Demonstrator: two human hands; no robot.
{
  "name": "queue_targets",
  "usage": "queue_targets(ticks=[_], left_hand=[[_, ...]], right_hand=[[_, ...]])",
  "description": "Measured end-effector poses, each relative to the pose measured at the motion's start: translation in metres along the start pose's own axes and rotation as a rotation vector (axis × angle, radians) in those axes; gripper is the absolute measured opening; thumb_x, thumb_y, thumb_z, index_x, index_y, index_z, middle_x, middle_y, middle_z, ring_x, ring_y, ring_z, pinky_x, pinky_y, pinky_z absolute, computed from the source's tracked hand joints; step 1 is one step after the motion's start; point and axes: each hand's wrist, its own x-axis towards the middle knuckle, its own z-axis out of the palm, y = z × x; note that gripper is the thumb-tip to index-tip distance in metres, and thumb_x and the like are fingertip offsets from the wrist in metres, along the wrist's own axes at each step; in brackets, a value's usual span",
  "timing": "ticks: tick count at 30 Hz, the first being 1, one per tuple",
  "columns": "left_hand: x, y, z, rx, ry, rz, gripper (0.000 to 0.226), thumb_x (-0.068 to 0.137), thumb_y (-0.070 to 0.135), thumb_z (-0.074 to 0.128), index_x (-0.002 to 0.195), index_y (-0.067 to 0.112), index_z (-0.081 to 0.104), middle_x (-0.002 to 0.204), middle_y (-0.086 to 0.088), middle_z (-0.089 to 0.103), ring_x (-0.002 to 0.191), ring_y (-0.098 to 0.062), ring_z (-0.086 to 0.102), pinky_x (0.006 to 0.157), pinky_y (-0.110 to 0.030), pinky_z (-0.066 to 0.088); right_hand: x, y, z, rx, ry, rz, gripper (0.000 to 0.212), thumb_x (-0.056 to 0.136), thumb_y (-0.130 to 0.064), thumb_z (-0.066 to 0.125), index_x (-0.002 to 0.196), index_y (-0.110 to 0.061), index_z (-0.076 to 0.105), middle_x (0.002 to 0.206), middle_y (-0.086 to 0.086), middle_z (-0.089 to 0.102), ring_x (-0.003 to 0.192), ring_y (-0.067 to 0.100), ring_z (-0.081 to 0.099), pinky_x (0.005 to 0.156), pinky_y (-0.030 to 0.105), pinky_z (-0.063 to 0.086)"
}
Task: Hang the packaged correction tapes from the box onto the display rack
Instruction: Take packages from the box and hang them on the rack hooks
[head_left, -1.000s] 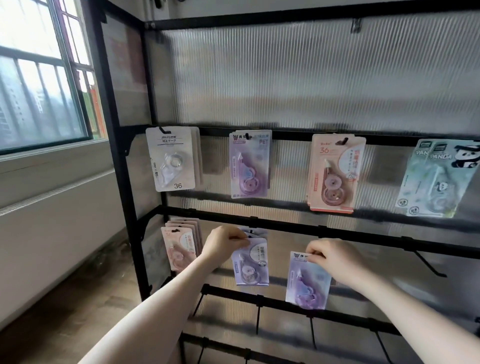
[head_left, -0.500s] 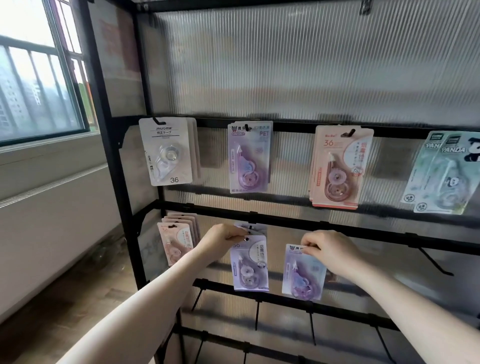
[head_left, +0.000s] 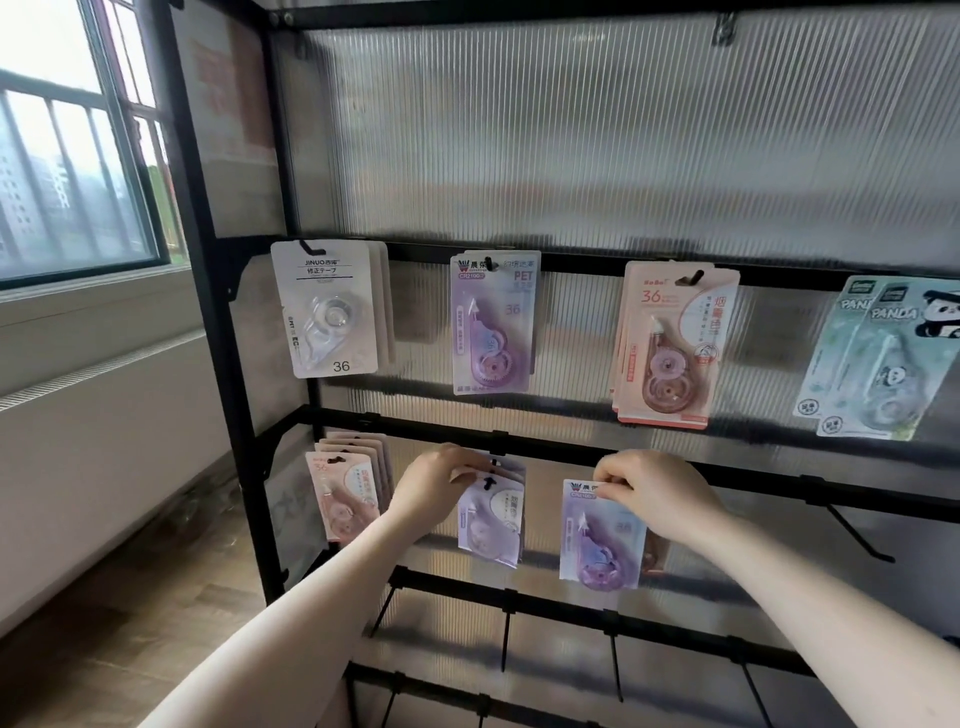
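Note:
My left hand (head_left: 441, 488) pinches the top of a lilac correction tape pack (head_left: 491, 525) that hangs on a hook of the black display rack (head_left: 571, 447), second row. My right hand (head_left: 657, 493) pinches the top edge of a purple correction tape pack (head_left: 597, 545) just right of it, held up against the same row. I cannot tell whether that pack sits on a hook. A pink stack (head_left: 345, 493) hangs at the left of this row. The box is out of view.
The upper row carries a white stack (head_left: 327, 309), a purple stack (head_left: 491, 322), a pink stack (head_left: 670, 343) and panda packs (head_left: 883, 358). A bare hook (head_left: 857, 535) sticks out at right. Lower bars carry bare hooks (head_left: 506, 639). A window (head_left: 72, 145) and wall are at left.
Both hands keep pinching their packs at the second row. The view has shifted slightly, so the rack sits lower in the frame; the purple pack stays at its place under my right hand.

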Motion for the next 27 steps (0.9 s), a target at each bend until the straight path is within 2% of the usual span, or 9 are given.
queue_targets(ticks=[4,8,11,14,19,27], left_hand=[[-0.011,-0.006,-0.017,0.089,0.047,0.02,0.027,0.088,0.019,0.06,0.114,0.021,0.065,0.116,0.003,0.063,0.107,-0.015,0.056,0.082,-0.023,0.041],[-0.024,-0.007,-0.04,0.187,0.058,0.003,0.031,0.089,0.026,0.06,0.12,0.024,0.061,0.122,0.007,0.059,0.111,-0.012,0.053,0.087,-0.025,0.041],[-0.034,-0.004,-0.061,0.227,0.092,0.003,0.031,0.088,0.028,0.061,0.119,0.025,0.061,0.121,0.007,0.059,0.109,-0.013,0.054,0.087,-0.025,0.041],[-0.043,-0.001,-0.081,0.284,0.123,-0.012,0.032,0.088,0.029,0.061,0.119,0.024,0.061,0.122,0.006,0.058,0.114,-0.015,0.051,0.093,-0.028,0.04],[-0.055,0.0,-0.11,0.365,0.166,-0.095,0.031,0.085,0.034,0.062,0.115,0.024,0.064,0.115,0.004,0.062,0.108,-0.018,0.055,0.089,-0.034,0.045],[-0.076,0.005,-0.119,0.465,0.046,-0.251,0.032,0.082,0.036,0.065,0.113,0.027,0.063,0.119,0.006,0.059,0.11,-0.016,0.053,0.083,-0.028,0.043]], right_hand=[[0.006,-0.008,-0.016,0.032,0.046,-0.014,0.013,0.09,-0.025,0.057,0.086,-0.017,0.067,0.081,-0.008,0.064,0.076,0.01,0.057,0.066,0.027,0.044],[0.017,-0.027,-0.039,0.096,0.119,-0.048,0.014,0.091,-0.023,0.058,0.09,-0.016,0.07,0.083,-0.007,0.068,0.075,0.01,0.06,0.073,0.035,0.052],[0.027,-0.044,-0.06,0.116,0.174,-0.088,0.015,0.091,-0.021,0.057,0.093,-0.014,0.07,0.087,-0.006,0.069,0.078,0.012,0.061,0.073,0.03,0.049],[0.039,-0.062,-0.082,0.135,0.241,-0.138,0.014,0.091,-0.02,0.058,0.094,-0.014,0.07,0.092,-0.003,0.07,0.083,0.016,0.061,0.077,0.032,0.049],[0.06,-0.089,-0.112,0.166,0.352,-0.24,0.013,0.089,-0.018,0.061,0.095,-0.011,0.071,0.093,0.0,0.069,0.086,0.019,0.062,0.079,0.031,0.048],[0.089,-0.108,-0.135,0.216,0.465,-0.301,0.016,0.09,-0.016,0.058,0.096,-0.009,0.071,0.096,0.006,0.071,0.092,0.024,0.062,0.084,0.04,0.048]])
